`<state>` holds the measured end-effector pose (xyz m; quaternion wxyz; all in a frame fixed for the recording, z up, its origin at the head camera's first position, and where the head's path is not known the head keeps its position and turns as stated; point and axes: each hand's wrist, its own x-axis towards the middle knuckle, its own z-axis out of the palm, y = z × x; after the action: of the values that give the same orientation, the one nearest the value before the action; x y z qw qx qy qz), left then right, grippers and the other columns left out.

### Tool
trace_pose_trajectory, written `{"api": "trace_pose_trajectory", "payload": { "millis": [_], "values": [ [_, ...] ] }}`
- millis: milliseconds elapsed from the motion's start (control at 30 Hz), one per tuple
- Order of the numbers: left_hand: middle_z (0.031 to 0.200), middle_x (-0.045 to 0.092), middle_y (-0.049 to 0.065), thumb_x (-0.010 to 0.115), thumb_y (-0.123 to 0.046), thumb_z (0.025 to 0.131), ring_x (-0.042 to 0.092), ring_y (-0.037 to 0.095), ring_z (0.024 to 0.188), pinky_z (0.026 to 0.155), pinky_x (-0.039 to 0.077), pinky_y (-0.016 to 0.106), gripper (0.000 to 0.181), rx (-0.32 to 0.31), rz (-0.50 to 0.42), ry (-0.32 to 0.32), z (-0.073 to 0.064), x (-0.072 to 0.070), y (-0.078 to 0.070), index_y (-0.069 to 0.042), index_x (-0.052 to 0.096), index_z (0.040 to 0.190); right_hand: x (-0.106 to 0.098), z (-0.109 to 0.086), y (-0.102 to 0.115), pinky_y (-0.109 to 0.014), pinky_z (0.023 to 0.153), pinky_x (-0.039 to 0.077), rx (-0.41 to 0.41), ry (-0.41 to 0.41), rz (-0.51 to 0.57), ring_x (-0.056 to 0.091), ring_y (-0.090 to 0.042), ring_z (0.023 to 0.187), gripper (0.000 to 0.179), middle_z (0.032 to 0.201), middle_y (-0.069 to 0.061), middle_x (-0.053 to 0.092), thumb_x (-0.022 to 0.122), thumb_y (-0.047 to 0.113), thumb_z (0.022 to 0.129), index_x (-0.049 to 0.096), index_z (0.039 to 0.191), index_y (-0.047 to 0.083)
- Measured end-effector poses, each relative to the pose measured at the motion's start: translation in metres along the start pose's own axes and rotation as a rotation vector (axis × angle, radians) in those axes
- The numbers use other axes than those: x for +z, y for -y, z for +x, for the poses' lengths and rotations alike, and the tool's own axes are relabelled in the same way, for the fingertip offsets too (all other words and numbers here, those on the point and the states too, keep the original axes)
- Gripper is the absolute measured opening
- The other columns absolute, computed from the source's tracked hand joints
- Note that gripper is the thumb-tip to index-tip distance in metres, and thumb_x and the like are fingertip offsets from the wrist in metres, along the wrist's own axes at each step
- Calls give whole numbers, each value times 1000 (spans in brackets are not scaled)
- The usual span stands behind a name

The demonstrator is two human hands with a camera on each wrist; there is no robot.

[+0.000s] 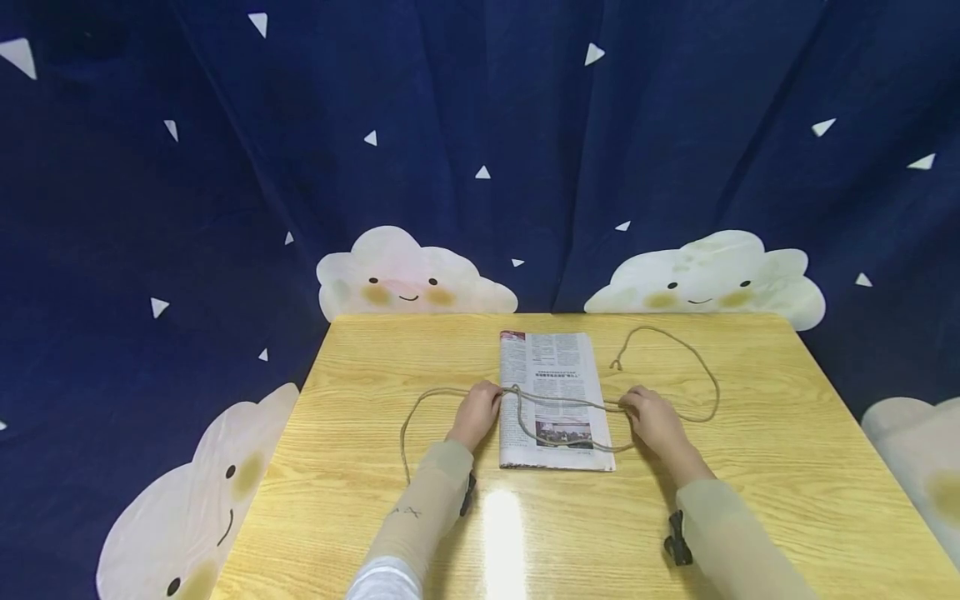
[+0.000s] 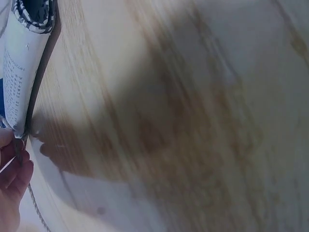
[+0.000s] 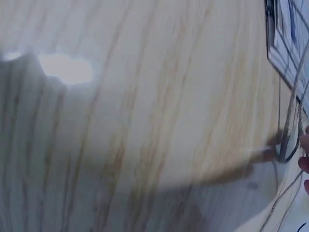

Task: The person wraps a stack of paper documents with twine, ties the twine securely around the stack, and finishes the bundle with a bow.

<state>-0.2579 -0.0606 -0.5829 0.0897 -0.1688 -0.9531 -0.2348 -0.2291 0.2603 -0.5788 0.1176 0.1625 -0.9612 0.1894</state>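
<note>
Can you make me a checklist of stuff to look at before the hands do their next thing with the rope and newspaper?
1. Newspaper folded and lying on the table: ok.
2. Left hand holding the rope at the paper's left edge: ok.
3. Right hand holding rope just past the right edge: ok.
4. Rope pulled snug: not ok, a slack curve lies over the paper.
5. Both rope ends in sight: not ok, one shows at the far right; the other doesn't show.
6. Rope running underneath the paper: cannot tell, its underside is hidden.

The rope (image 1: pixel 562 399) is tan, the newspaper (image 1: pixel 562 362) white with dark print.
</note>
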Motion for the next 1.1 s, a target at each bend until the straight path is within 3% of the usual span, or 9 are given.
{"api": "trace_pose_trajectory", "payload": {
  "millis": [167,367,600,1100],
  "values": [
    [88,61,6,59,-11,89,59,20,86,73,51,31,11,-13,2,-5,0,0,-2,-5,67,92,-1,0,-5,-46,68,46,19,51,-9,57,-29,77,5,82,-7,59,69,3,78,65,80,4],
    [86,61,5,61,-14,88,59,19,81,69,51,30,11,-27,8,-10,0,-5,1,-6,68,90,-4,1,-9,-43,69,49,25,29,33,57,-28,77,5,81,-8,59,67,0,80,64,83,1],
    [82,58,5,60,-8,87,58,19,76,66,51,30,7,-46,62,-51,0,-18,14,-4,65,85,-14,3,-15,-39,65,51,32,26,87,58,-25,74,5,81,-7,58,66,2,81,62,84,0],
    [83,55,5,57,-8,90,56,19,78,63,51,28,8,-162,43,-62,-8,-30,44,-2,62,86,-17,4,-22,-39,64,48,83,76,141,56,-23,73,8,81,-6,57,62,8,86,62,86,0]
  ]
}}
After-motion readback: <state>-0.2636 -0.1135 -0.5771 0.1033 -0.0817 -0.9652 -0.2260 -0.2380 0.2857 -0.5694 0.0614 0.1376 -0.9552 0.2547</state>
